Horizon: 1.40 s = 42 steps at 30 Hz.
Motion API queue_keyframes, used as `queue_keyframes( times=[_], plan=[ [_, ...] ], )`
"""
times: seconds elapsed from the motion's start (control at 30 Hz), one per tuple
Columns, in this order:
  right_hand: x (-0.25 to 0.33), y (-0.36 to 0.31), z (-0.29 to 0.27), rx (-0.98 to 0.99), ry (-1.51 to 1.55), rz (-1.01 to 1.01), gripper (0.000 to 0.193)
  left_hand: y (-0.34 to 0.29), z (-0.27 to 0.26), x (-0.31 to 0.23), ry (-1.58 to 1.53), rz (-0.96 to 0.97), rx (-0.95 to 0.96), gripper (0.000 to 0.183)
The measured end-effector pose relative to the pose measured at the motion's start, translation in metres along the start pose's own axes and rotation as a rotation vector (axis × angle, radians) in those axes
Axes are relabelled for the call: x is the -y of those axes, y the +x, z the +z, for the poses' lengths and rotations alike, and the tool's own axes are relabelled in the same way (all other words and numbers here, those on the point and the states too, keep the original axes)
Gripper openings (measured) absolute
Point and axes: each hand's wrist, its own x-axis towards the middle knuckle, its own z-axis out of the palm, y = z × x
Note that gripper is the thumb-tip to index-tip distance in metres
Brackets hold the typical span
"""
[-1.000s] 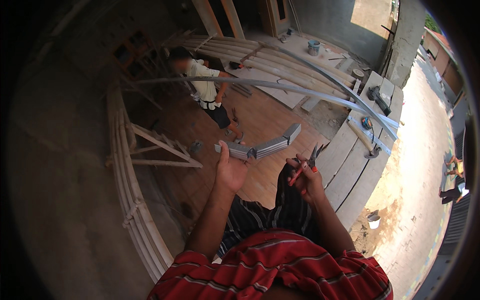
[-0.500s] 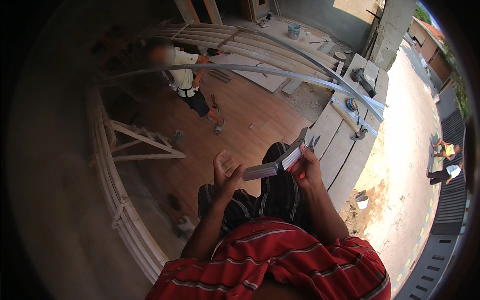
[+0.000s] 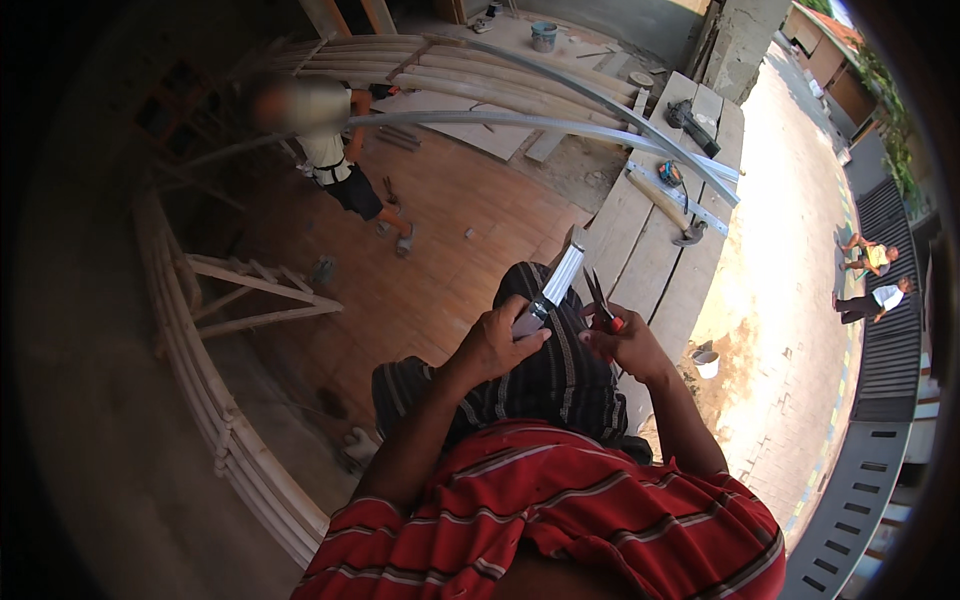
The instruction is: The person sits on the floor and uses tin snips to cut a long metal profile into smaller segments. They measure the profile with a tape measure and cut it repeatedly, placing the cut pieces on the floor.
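My left hand [image 3: 493, 343] is closed around the lower end of a short, bent silver metal profile [image 3: 564, 274]. The profile slants up and away to the right above my knee. Red-handled metal snips [image 3: 609, 318] are in my right hand [image 3: 632, 350], their pointed blades parted and directed upward. The blades stand just right of the profile, apparently apart from it. Both hands are over my lap, close to a plank platform [image 3: 690, 268] on the right.
On the planks lie a hammer [image 3: 660, 203], a tape measure [image 3: 670, 174] and a black power tool [image 3: 690, 128]. Long metal strips [image 3: 560, 124] cross ahead. Another person [image 3: 335, 160] stands on the tiled floor at left. Bamboo poles [image 3: 250, 455] run along the left.
My left hand has gone from open to gripping the profile, which now tilts more upright. My right hand has let go of the profile and keeps the snips. The view has shifted slightly.
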Motion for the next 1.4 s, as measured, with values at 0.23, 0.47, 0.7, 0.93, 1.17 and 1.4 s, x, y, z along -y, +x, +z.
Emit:
queue_keyframes(
  times=[0.23, 0.47, 0.7, 0.93, 1.17, 1.4],
  plan=[
    [-0.007, -0.043, 0.0, 0.087, -0.481, 0.022, 0.045, 0.006, 0.031, -0.005, -0.051, 0.006, 0.047, 0.039],
    [-0.027, -0.045, 0.006, -0.004, -0.425, -0.003, 0.041, 0.011, 0.052, 0.0, -0.03, 0.008, 0.135, 0.043],
    [-0.036, -0.044, 0.014, -0.023, -0.416, 0.064, 0.035, 0.012, 0.058, 0.009, -0.015, -0.016, 0.158, 0.044],
    [-0.052, -0.047, 0.014, -0.066, -0.354, 0.057, 0.031, 0.016, 0.079, 0.027, -0.194, 0.058, 0.139, 0.073],
    [-0.038, -0.057, 0.009, 0.067, -0.335, 0.194, 0.03, 0.03, 0.065, 0.025, -0.609, 0.033, 0.502, 0.129],
    [-0.048, -0.067, 0.002, 0.156, -0.343, 0.161, 0.032, 0.047, 0.055, 0.013, -0.643, 0.157, 0.801, 0.118]
  ],
)
